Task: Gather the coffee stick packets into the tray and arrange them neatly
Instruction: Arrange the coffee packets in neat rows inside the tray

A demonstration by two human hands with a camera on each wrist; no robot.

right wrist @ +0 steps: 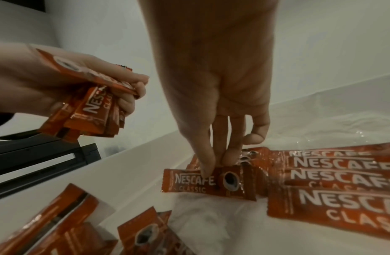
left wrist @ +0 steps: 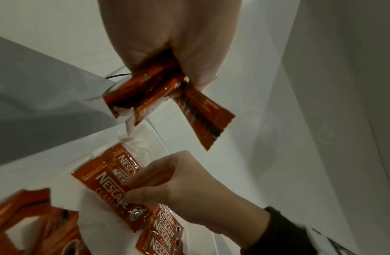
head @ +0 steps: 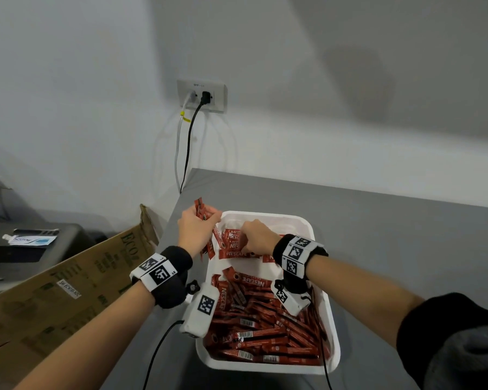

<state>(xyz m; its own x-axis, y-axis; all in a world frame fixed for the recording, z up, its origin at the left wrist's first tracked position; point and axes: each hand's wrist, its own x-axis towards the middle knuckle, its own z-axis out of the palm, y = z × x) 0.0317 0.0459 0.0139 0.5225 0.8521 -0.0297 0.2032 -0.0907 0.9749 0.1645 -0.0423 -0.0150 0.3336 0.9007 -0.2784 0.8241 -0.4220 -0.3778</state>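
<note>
A white tray (head: 268, 213) sits on the grey table (head: 392, 243), lined with white paper. Its near half holds a loose heap of red coffee stick packets (head: 265, 327). A few packets (head: 237, 246) lie side by side in a row at the far end. My left hand (head: 209, 218) hovers over the tray's far left corner and grips a bundle of packets (left wrist: 167, 96), whose ends stick out both ways. My right hand (head: 248, 229) reaches down into the far end, thumb and fingers (right wrist: 227, 158) pinching one packet (right wrist: 231, 182) beside the row (right wrist: 333, 165).
An open cardboard box (head: 68, 291) stands left of the table, with a black machine (head: 26, 249) beyond it. A wall socket (head: 202, 95) with two cables is behind the table's far left corner. Black cords (head: 158, 350) trail from my wrists by the tray.
</note>
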